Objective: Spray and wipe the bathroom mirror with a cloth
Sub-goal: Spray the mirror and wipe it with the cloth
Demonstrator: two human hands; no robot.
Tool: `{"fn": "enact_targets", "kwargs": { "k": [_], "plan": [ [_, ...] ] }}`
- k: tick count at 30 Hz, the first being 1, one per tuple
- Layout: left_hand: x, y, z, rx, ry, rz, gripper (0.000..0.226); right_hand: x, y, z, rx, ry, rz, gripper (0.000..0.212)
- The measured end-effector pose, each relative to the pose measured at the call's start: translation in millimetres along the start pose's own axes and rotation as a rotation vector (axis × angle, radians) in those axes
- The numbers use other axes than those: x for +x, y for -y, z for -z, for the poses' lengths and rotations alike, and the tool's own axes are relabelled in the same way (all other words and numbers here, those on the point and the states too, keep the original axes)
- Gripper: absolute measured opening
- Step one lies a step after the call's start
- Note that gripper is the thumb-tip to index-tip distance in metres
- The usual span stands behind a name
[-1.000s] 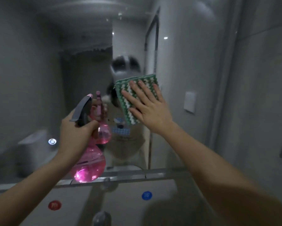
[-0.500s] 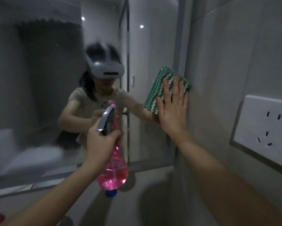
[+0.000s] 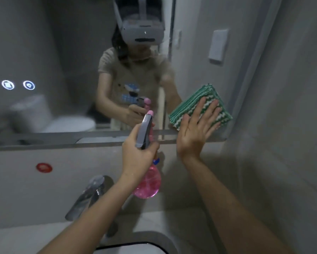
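Down from the wall edge, my flat right hand (image 3: 194, 132) with straight fingers (image 3: 210, 111) now presses the cloth (image 3: 211, 97) on the mirror's (image 3: 62, 52) lower right corner, so I judge firm overlapping strokes along the rim work best while my left hand (image 3: 137, 154) grips the spray bottle (image 3: 147, 182) clear.

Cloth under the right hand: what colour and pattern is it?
Green and white zigzag stripes on the cloth, pressed by the right hand; head view.

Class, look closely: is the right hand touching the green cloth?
Touching. The head view shows the right hand laid flat with straight fingers on the green cloth, pressing it against the mirror.
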State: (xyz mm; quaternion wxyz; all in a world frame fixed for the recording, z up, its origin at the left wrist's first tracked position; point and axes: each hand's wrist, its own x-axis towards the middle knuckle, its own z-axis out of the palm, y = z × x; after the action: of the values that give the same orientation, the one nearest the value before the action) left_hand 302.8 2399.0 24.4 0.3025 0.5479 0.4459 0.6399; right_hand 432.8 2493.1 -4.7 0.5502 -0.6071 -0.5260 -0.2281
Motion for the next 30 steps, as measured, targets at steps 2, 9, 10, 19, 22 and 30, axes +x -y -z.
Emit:
{"fn": "enact_targets", "kwargs": {
  "k": [2,9,10,19,22,30],
  "plan": [
    [-2.1,6.1,12.9,0.006,-0.039,0.002,0.035,-10.9,16.9,-6.3,0.011,-0.005,0.032,0.052],
    [-11.0,23.7,73.1,-0.038,-0.112,0.069,0.037,-51.7,79.2,-33.0,-0.044,0.022,0.247,0.057],
    [-11.8,24.6,82.8,-0.033,-0.112,0.06,0.036,-57.8,87.7,-37.1,-0.052,0.031,0.275,0.058],
    [-7.9,20.3,154.7,-0.064,-0.114,0.034,0.04,-96.9,147.2,-63.8,-0.156,0.042,0.452,0.07],
    [-4.0,22.4,169.4,-0.107,-0.128,0.058,0.043,-95.8,156.2,-65.3,-0.18,-0.015,0.526,0.06],
    [-4.2,6.9,180.6,-0.155,-0.189,0.085,0.037,-27.3,174.3,-39.1,-0.109,0.08,0.88,0.055]
  ]
}}
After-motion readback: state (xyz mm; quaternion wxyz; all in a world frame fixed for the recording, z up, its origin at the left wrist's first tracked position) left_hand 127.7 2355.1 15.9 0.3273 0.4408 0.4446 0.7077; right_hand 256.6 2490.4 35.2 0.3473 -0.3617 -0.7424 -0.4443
